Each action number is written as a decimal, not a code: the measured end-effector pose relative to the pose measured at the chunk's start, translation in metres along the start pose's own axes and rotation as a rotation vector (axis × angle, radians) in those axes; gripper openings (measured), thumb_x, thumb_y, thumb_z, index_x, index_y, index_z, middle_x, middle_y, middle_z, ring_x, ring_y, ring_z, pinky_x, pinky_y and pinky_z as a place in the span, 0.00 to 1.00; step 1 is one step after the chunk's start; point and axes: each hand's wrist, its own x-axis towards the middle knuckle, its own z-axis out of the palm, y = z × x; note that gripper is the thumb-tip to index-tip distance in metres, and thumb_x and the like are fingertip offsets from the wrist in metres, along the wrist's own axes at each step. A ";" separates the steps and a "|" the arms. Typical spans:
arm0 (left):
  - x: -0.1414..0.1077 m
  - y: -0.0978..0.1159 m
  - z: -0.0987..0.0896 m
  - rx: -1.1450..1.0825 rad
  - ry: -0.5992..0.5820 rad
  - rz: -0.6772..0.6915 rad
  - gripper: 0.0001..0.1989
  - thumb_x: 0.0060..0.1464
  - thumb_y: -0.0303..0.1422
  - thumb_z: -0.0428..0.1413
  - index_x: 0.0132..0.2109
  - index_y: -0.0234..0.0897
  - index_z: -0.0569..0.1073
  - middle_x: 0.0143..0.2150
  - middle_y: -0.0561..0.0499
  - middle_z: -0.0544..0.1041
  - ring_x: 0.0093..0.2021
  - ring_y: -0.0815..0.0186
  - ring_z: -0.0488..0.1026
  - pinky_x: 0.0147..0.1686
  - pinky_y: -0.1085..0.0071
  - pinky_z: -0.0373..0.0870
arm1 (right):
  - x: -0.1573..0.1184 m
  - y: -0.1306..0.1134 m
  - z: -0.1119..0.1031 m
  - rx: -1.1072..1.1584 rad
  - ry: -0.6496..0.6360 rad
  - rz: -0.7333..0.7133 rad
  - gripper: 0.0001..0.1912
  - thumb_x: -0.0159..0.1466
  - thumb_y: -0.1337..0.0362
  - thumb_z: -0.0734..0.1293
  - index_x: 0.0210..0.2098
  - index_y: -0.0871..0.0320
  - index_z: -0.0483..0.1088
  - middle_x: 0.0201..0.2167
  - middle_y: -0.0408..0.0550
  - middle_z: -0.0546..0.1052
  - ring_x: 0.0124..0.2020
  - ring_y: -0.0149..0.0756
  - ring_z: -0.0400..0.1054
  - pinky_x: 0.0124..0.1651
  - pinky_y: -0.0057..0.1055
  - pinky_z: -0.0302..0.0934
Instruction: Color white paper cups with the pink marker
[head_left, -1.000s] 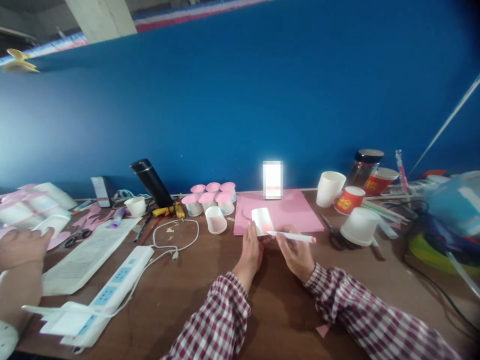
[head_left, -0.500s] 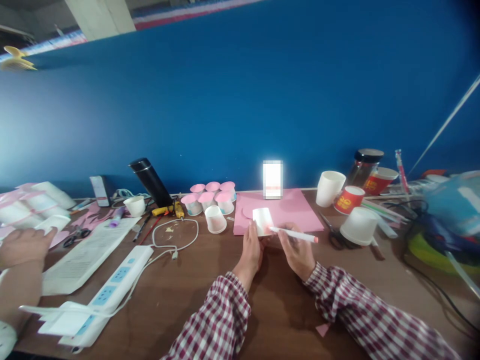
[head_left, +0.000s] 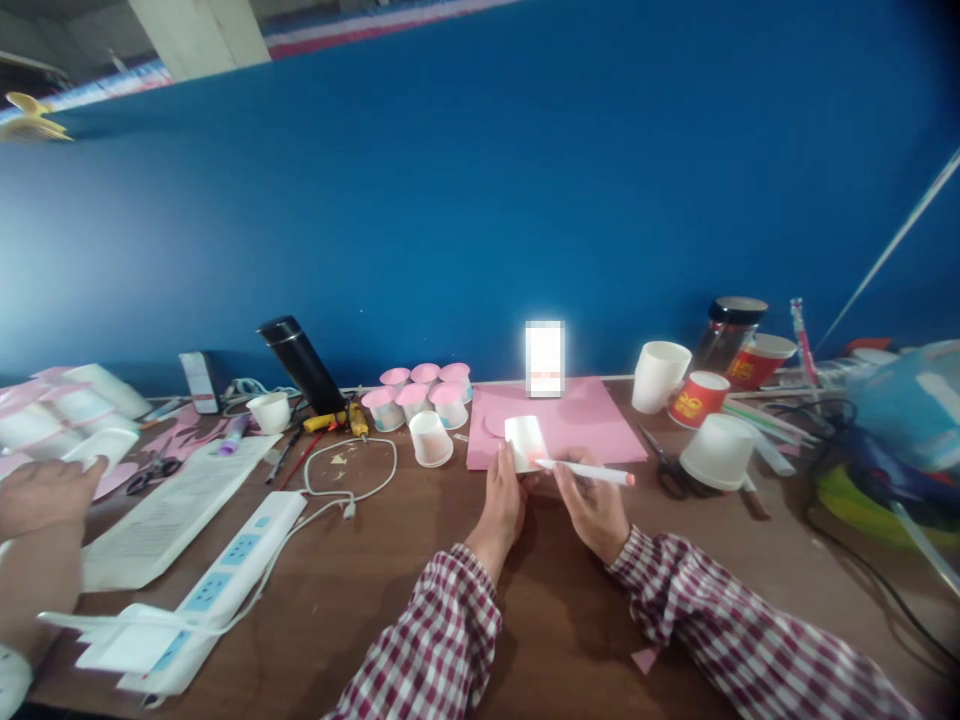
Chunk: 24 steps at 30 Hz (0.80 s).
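My left hand (head_left: 504, 505) is wrapped round a white paper cup (head_left: 525, 440), tilted on its side over the front edge of a pink sheet (head_left: 585, 420). A white marker with a pinkish-red end (head_left: 596, 472) is held in my right hand (head_left: 596, 510), its tip at the cup's wall near a faint pink mark. Several small cups with pink tops (head_left: 414, 400) stand left of the sheet, and an uncovered white cup (head_left: 430, 440) stands in front of them.
Left lie a power strip (head_left: 225, 580), printed paper (head_left: 180, 510) and a black bottle (head_left: 304, 365). Another person's hand (head_left: 49, 495) is at the far left. Scissors (head_left: 667, 470), a red cup (head_left: 699, 400), an upturned white cup (head_left: 718, 452) and a blue bag (head_left: 900, 400) are right.
The marker and my right hand have shifted very slightly left along the cup. At the far left, the other person's hand has moved a little. My left hand still holds the cup.
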 end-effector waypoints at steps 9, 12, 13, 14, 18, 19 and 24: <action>-0.001 -0.001 -0.002 0.021 -0.072 0.027 0.17 0.56 0.45 0.54 0.46 0.37 0.71 0.51 0.40 0.75 0.51 0.54 0.73 0.51 0.57 0.69 | 0.000 0.002 0.001 0.017 -0.030 0.023 0.09 0.67 0.58 0.61 0.40 0.56 0.68 0.35 0.49 0.77 0.33 0.36 0.72 0.33 0.30 0.68; -0.001 0.000 -0.001 0.009 -0.017 0.014 0.18 0.56 0.44 0.54 0.48 0.38 0.70 0.52 0.40 0.74 0.51 0.54 0.73 0.50 0.58 0.70 | 0.000 -0.003 0.000 -0.016 -0.031 0.019 0.10 0.67 0.57 0.61 0.37 0.57 0.68 0.30 0.48 0.76 0.29 0.36 0.71 0.30 0.30 0.67; -0.001 0.001 0.000 0.005 0.004 0.005 0.18 0.56 0.43 0.54 0.49 0.38 0.69 0.52 0.40 0.74 0.51 0.54 0.72 0.50 0.58 0.70 | 0.001 -0.004 0.000 -0.023 -0.028 0.016 0.11 0.67 0.56 0.61 0.36 0.57 0.67 0.28 0.47 0.75 0.27 0.36 0.70 0.29 0.30 0.67; -0.001 0.001 0.000 0.001 0.015 -0.003 0.19 0.56 0.43 0.54 0.50 0.38 0.69 0.53 0.40 0.74 0.51 0.54 0.72 0.49 0.59 0.70 | 0.001 -0.005 0.000 -0.024 -0.021 0.012 0.11 0.67 0.56 0.61 0.35 0.57 0.67 0.27 0.46 0.75 0.27 0.35 0.70 0.28 0.30 0.66; 0.000 0.000 -0.001 -0.001 0.005 -0.002 0.19 0.55 0.44 0.55 0.50 0.39 0.69 0.51 0.41 0.74 0.52 0.54 0.72 0.48 0.60 0.71 | 0.002 -0.006 0.000 -0.003 0.014 0.001 0.11 0.67 0.56 0.61 0.36 0.57 0.67 0.29 0.47 0.76 0.29 0.36 0.71 0.30 0.30 0.67; 0.001 -0.001 -0.002 -0.002 0.003 0.004 0.18 0.55 0.44 0.55 0.50 0.40 0.69 0.51 0.42 0.75 0.53 0.53 0.71 0.48 0.60 0.71 | 0.002 -0.005 0.000 -0.002 0.014 0.003 0.11 0.67 0.56 0.61 0.36 0.57 0.67 0.29 0.47 0.76 0.29 0.36 0.71 0.31 0.30 0.68; 0.001 -0.004 -0.003 -0.026 0.015 -0.003 0.19 0.55 0.44 0.56 0.50 0.41 0.69 0.53 0.40 0.73 0.56 0.51 0.69 0.49 0.59 0.70 | 0.001 -0.004 0.000 -0.043 -0.039 0.003 0.10 0.67 0.57 0.60 0.35 0.56 0.67 0.26 0.45 0.73 0.25 0.34 0.68 0.27 0.29 0.64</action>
